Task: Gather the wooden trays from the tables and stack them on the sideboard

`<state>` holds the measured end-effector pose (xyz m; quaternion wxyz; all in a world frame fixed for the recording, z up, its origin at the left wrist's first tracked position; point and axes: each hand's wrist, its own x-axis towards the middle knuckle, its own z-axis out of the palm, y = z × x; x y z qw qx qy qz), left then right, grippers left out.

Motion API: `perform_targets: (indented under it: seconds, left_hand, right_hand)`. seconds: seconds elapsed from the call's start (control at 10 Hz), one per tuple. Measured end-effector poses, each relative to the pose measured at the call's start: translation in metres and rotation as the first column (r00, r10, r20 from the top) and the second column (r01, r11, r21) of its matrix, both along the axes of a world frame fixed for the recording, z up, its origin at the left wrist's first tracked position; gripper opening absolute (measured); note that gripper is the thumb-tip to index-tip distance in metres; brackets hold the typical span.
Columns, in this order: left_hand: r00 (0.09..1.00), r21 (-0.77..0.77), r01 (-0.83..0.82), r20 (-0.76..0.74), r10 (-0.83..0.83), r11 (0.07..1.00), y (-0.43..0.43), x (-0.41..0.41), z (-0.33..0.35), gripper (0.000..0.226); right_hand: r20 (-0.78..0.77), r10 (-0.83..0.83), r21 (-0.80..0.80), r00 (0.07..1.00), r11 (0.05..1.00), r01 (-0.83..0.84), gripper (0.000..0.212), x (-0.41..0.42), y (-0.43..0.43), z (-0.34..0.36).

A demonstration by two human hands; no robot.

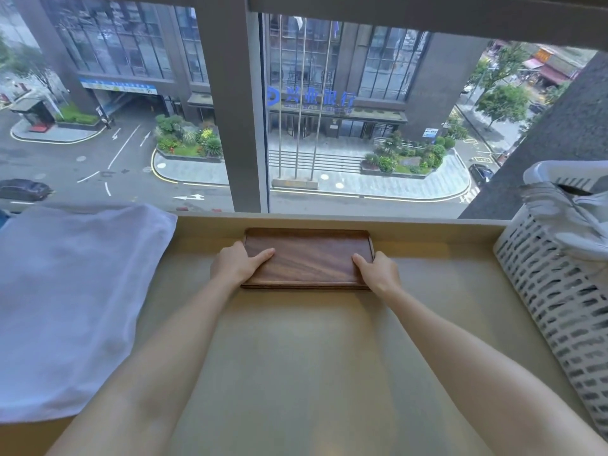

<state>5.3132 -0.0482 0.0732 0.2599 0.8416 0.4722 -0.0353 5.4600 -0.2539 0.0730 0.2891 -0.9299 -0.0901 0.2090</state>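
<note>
**At the window ledge: a wooden tray gripped at both short ends**

On the beige sideboard surface beneath a large window, a dark wooden tray is shown lying flat, its far long edge set close against the raised back lip of the surface. What appear to be further edges are visible beneath the near rim, suggesting a stack of trays, though the number cannot be told. The tray is seen roughly midway between the objects at either side and apart from both.

The left hand is closed around the tray's left short end: the thumb is laid across the top face, pointing toward the centre, while the fingers are curled over the edge and hidden from view. The right hand is placed in mirror fashion on the right short end, thumb on the top face, fingers wrapped out of sight. Both forearms are extended from the lower corners of the view.

To the left, a folded white towel is spread over the surface. To the right, a white perforated basket is seen, with white fabric draped over its rim. Through the glass, a street, planted beds and a building front with blue signage are visible far below.
</note>
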Motion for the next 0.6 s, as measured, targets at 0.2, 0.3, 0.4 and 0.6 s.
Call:
perform_targets:
  seconds: [0.2,0.3,0.4,0.6]
  left_hand:
    - [0.999,0.039,0.031,-0.027,-0.030,0.999,0.000,0.001,0.002,0.078]
    - [0.999,0.068,0.027,-0.027,-0.025,0.997,-0.003,0.002,0.003,0.074]
    - [0.998,0.105,0.043,-0.042,-0.039,0.994,-0.009,0.002,0.005,0.070]
    - [1.000,0.137,0.029,-0.004,-0.029,0.990,-0.013,-0.002,0.014,0.063]
  right_hand:
    - [0.043,0.029,-0.059,0.999,0.998,-0.027,0.056,0.004,0.001,0.002]
    - [0.047,0.022,-0.057,0.999,0.998,-0.019,0.057,0.001,0.002,0.000]
    - [0.043,0.019,-0.061,0.999,0.998,-0.016,0.058,-0.002,0.002,0.000]
    - [0.131,0.086,-0.071,0.988,0.994,-0.077,0.049,-0.013,0.000,0.009]
